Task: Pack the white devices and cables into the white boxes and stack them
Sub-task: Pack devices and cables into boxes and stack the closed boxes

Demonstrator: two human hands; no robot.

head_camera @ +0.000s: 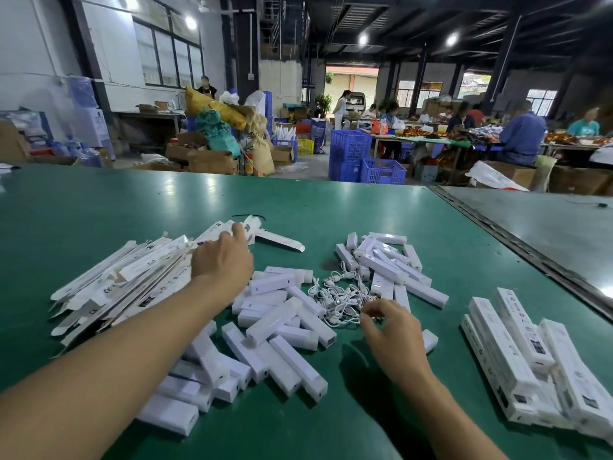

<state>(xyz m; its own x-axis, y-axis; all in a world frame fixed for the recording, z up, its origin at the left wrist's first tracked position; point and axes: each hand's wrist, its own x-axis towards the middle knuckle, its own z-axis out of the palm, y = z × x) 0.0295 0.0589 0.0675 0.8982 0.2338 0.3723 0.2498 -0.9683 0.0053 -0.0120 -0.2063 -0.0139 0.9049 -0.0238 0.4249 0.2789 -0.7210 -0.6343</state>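
Green work table (99,210), and we've basically set it up as an assembly line. Closest to us is the big heap of white devices (275,327). The filled boxes (530,353) are piled off to the right, out of the way of the loose parts.

Our right hand (391,333) has its fingertips drawn together, pinching what looks like one lead at the near edge of the cables (338,293). The rest of the tangle lies just beyond the fingers.

Our left hand (222,260) reaches further out over the fan of flat boxes (132,277), fingertips on one. We see it from behind, so we can't tell if it's actually gripping.

Way past the table edge are blue crates (351,151).
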